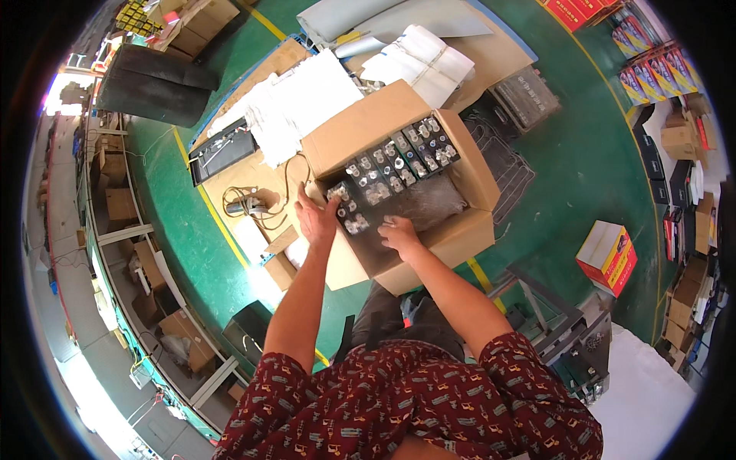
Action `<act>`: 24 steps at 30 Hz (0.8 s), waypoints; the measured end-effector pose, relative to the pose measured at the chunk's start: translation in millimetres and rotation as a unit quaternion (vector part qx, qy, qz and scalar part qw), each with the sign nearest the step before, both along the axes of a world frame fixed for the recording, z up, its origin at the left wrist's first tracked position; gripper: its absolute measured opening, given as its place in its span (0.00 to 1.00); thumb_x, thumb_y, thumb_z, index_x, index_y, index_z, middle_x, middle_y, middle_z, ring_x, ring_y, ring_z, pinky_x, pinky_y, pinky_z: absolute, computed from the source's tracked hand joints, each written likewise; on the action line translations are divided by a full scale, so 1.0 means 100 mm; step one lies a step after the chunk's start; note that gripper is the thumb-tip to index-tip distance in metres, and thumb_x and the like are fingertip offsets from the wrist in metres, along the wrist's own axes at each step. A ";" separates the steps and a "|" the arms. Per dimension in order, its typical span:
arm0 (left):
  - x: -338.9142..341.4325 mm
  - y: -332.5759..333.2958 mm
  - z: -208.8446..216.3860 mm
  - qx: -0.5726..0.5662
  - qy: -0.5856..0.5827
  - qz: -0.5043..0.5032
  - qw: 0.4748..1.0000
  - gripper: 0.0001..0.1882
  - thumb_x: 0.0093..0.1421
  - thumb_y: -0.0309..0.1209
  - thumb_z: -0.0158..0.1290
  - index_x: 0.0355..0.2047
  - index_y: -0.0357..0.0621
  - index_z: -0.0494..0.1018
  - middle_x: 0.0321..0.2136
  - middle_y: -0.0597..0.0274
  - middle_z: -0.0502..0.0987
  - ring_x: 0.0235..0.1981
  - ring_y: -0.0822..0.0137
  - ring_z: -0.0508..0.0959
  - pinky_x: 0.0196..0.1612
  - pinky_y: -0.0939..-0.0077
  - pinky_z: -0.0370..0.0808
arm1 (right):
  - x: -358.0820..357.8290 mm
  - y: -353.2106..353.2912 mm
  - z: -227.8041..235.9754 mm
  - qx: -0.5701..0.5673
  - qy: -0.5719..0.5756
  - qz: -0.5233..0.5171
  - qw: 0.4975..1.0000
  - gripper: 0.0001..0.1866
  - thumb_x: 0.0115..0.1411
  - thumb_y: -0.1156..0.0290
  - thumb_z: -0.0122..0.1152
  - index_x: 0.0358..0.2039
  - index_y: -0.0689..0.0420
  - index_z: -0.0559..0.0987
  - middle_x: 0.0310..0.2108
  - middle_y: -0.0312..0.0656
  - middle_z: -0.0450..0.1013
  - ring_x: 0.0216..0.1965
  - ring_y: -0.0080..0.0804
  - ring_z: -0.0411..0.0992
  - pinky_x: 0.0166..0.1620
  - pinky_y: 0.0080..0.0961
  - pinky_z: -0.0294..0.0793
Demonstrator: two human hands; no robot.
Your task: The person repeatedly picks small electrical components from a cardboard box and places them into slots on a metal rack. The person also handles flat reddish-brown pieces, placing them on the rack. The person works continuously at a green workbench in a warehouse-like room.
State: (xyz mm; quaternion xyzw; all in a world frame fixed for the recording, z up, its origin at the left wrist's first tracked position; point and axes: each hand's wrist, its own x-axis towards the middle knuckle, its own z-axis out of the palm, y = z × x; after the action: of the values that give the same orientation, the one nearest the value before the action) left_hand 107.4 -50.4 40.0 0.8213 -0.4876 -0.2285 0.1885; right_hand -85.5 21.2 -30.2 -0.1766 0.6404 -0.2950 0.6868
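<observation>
An open cardboard box [456, 249] stands in front of me with its flaps folded out. Inside, black units [399, 159] with silvery round fittings on top stand in a row along the far side. A separate black unit [349, 207] of the same sort sits at the left wall. Clear plastic wrapping [433, 201] covers the near right part. My left hand [317, 221] is at the box's left edge, fingers spread, its thumb by the left unit. Over the near part of the box my right hand [399, 234] is closed with curled fingers; what they hold, if anything, is hidden.
Behind the box lie white sheets [307, 96] and a white bundle [425, 65]. A black tray [224, 153] and a coiled cord [257, 203] are on the left. A metal-framed cart [552, 314] stands near right, a red and yellow carton [607, 257] beyond it. Shelves [126, 238] line the left.
</observation>
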 end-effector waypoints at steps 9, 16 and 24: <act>0.16 -0.52 -0.24 0.024 -0.016 -0.032 0.999 0.63 0.51 0.49 0.74 0.79 0.57 0.47 0.73 0.40 0.60 0.71 0.38 0.63 0.67 0.42 0.69 | -0.13 0.33 0.32 -0.272 0.235 0.272 0.893 0.25 0.62 0.61 0.67 0.57 0.59 0.81 0.53 0.52 0.81 0.53 0.52 0.79 0.61 0.55 0.73; 0.30 -0.29 -0.24 -0.044 0.021 -0.067 0.997 0.59 0.54 0.50 0.72 0.78 0.46 0.51 0.72 0.35 0.61 0.72 0.38 0.60 0.74 0.45 0.58 | -0.58 0.85 0.81 -0.306 0.460 0.571 0.607 0.27 0.62 0.62 0.61 0.61 0.56 0.77 0.63 0.46 0.72 0.73 0.48 0.62 0.74 0.77 0.40; -0.52 0.73 0.02 -0.106 0.063 -0.435 0.892 0.49 0.59 0.46 0.68 0.75 0.43 0.60 0.73 0.37 0.61 0.72 0.36 0.61 0.73 0.40 0.56 | -1.14 1.51 1.33 -0.327 0.500 0.240 0.765 0.10 0.52 0.59 0.64 0.29 0.52 0.81 0.33 0.45 0.82 0.42 0.51 0.80 0.48 0.55 0.72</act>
State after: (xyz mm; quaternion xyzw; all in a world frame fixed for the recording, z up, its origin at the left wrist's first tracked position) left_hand 55.7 23.0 42.3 0.4860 -0.8048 -0.2856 0.1860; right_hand -199.6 172.4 102.5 -0.6613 0.6941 -0.1819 0.2184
